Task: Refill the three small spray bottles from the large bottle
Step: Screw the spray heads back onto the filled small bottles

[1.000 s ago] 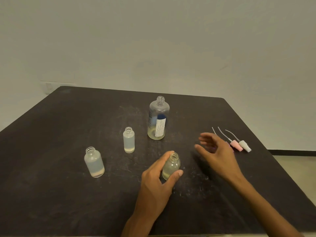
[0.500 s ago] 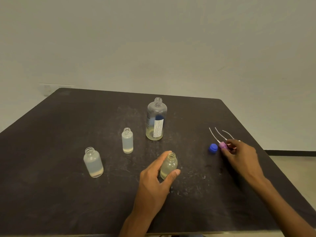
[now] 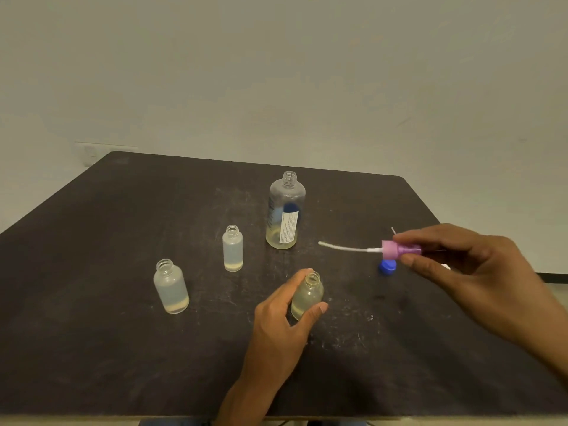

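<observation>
Three small uncapped bottles stand on the dark table (image 3: 92, 348). My left hand (image 3: 279, 327) grips the nearest small bottle (image 3: 307, 295), which holds yellowish liquid. A frosted small bottle (image 3: 232, 249) stands mid-table and another frosted bottle (image 3: 171, 286) stands to the left, each with a little liquid at the bottom. The large clear bottle (image 3: 285, 212) stands open behind, nearly empty. My right hand (image 3: 470, 272) pinches a pink spray cap (image 3: 399, 249) above the table, its white tube pointing left.
A blue cap (image 3: 386, 267) lies on the table under the pink spray cap. Another spray tube tip (image 3: 393, 231) shows behind my right hand. The table's right edge runs close by, and a pale wall rises behind.
My right hand reached to the spray caps at the right, picked up the pink one and lifted it leftward. My left hand stayed around the near bottle.
</observation>
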